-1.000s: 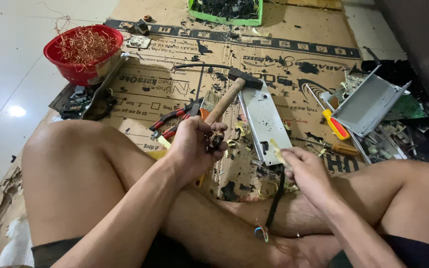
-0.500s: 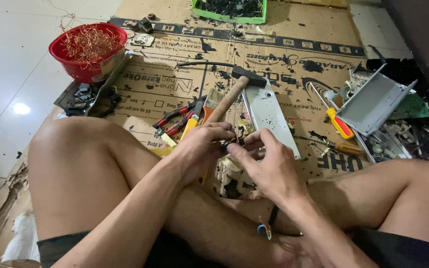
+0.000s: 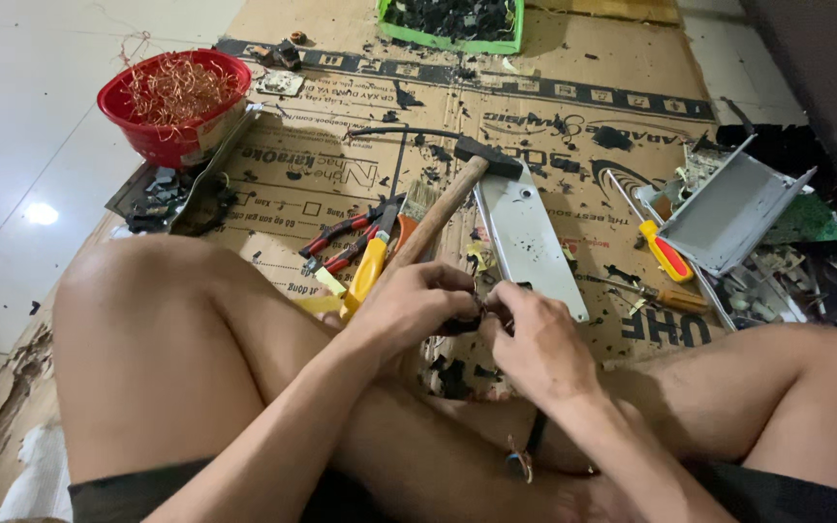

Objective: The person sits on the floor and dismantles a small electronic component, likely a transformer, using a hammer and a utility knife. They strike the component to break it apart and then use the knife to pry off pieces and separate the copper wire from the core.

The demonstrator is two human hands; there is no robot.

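Cardboard (image 3: 573, 58): one hammer (image 3: 452, 199), two hands (left hand (image 3: 409, 305), right hand (image 3: 535, 339)) gripping.

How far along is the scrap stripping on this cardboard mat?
Done: the red bowl is heaped with copper wire and the green tray holds dark parts. In hand: left hand and right hand pinch a small dark piece. Left: circuit boards and a grey metal casing lie at right.

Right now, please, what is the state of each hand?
Left hand: closed on a small dark part, mostly hidden.
Right hand: closed, fingers pinching the same part.
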